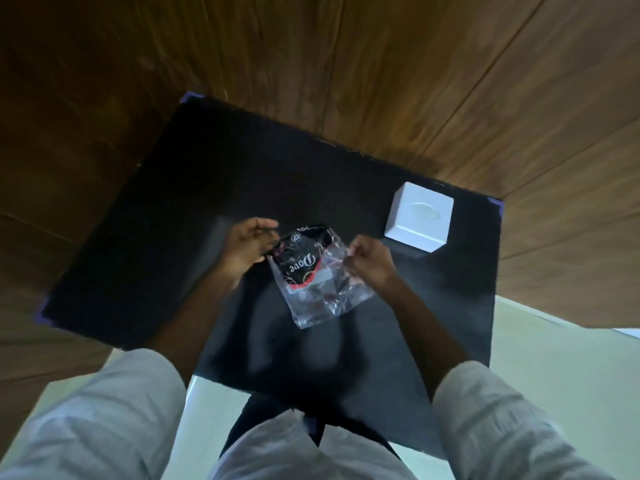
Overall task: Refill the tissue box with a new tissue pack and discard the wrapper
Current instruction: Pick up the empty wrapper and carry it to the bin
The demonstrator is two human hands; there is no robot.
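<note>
Holding a crinkled clear plastic wrapper (317,275) between them, both hands were at the middle of the frame, above a black mat (180,209). The left hand (247,247) was at the wrapper's left edge, where the dark printed panel with white lettering sat; its fingers were curled in toward that edge, but the blur made it hard to tell whether they were truly clamped on the plastic. The right hand (369,259) was closed in a pinch on the wrapper's upper right edge, thumb and fingers pressed together on the film. The lower part of the wrapper hung slack and see-through toward the bottom of the frame, and whether it touched the mat could not be told.

A white tissue box (419,216) stood on the mat to the upper right of the hands, well apart from the wrapper, with an oval opening in its top face. Whether tissues were inside could not be seen.

The mat lay on a brown wooden surface (450,64) that filled the upper part of the frame. Light sleeves (104,410) covered both forearms at the lower left and lower right.
</note>
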